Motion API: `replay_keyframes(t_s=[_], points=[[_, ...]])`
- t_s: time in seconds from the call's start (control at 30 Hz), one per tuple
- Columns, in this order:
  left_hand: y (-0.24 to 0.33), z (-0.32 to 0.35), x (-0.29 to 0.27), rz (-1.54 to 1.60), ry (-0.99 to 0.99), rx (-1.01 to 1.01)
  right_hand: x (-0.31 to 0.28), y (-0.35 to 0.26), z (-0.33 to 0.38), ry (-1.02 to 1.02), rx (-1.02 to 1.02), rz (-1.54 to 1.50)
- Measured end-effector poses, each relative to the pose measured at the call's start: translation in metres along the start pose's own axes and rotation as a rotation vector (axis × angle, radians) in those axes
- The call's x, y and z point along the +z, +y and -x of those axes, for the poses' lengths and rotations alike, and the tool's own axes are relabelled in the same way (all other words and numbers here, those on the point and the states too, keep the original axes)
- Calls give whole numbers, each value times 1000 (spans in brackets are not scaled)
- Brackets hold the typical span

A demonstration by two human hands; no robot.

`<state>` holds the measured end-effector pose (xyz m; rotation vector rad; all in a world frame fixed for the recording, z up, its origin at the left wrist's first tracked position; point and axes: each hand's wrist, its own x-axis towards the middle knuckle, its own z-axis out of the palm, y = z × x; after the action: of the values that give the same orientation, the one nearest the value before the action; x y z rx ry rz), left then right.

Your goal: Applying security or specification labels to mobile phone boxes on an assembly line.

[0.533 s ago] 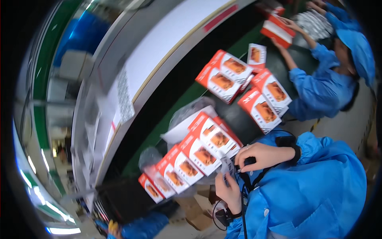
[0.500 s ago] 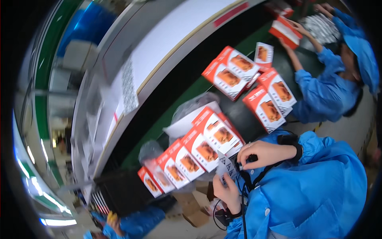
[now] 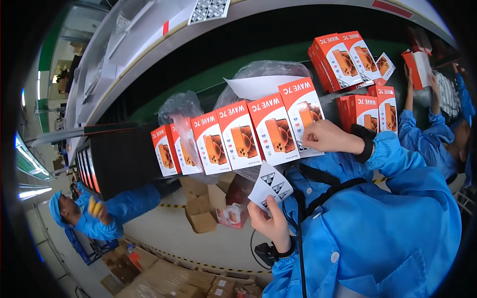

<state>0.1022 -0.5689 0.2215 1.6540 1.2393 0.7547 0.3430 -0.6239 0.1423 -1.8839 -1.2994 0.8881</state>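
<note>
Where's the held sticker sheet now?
Head view, right of centre: the sticker sheet is in the left hand, below the row of red-and-white boxes.

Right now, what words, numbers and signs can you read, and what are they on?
I won't copy print, but it's here:
Red-and-white boxes: big white lettering; smaller print too tiny.
White sheet in the left hand: black triangle signs, details too small.
Upper sheet: black-and-white pattern, too small.
Brown cartons: white labels, unreadable.

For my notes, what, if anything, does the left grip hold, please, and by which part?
The left grip holds the white triangle-label sheet by its lower edge.
</note>
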Motion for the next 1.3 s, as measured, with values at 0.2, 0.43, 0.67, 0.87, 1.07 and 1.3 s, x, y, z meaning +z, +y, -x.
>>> replay_keyframes(t_s=[0.2,0.43,0.67,0.87,1.07,1.3], points=[[2,-4,2,27,-58,-39,-1,-3,-1,-45,40,21],[-1,-7,3,17,-68,15,5,-1,-1,-17,4,83],[-1,-5,0,176,-140,20,-6,-25,3,-37,27,-81],[13,-8,-1,322,-294,-30,12,-71,29,-232,57,-806],[17,-8,-5,241,-222,-109,16,-96,38,96,-109,-574],[8,-8,-16,179,-236,-18,33,-100,32,223,-494,-146]])
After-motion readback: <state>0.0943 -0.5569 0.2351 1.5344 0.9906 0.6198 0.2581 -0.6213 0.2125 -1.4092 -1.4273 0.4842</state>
